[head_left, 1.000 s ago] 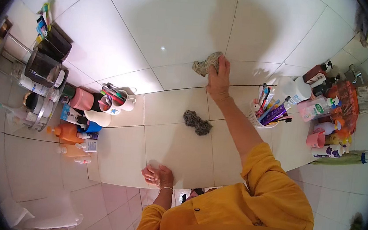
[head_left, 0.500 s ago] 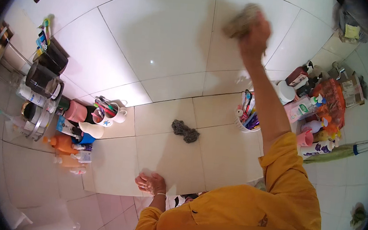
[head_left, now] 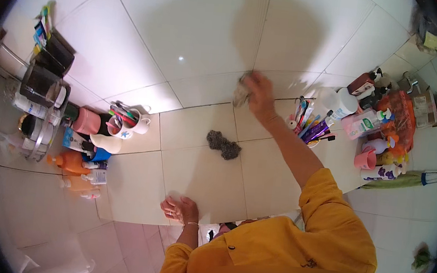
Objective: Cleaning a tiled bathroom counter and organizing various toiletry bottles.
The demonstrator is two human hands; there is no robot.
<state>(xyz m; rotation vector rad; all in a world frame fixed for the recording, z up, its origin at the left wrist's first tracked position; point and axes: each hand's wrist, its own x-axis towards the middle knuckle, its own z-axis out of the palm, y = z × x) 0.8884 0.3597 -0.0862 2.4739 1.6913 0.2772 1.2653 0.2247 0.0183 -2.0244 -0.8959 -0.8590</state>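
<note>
My right hand presses a wadded greyish-beige cloth against the low strip of white wall tiles, just above the counter's back edge. Motion blurs the hand and cloth slightly. My left hand rests at the front edge of the tiled counter, fingers loosely bent and apart, holding nothing. A dark grey scouring pad, twisted and lumpy, lies on the counter between my hands. Close beside my right forearm stands a white basket of toothbrushes and tubes.
Left on the counter are white mugs with toothbrushes, a pink cup and orange bottles. A corner rack holds jars. To the right stand a white tub, pump bottles and a red plastic bag.
My right hand has brought the cloth down and leftward from high on the wall to its base. My left hand and the scouring pad have stayed in place.
</note>
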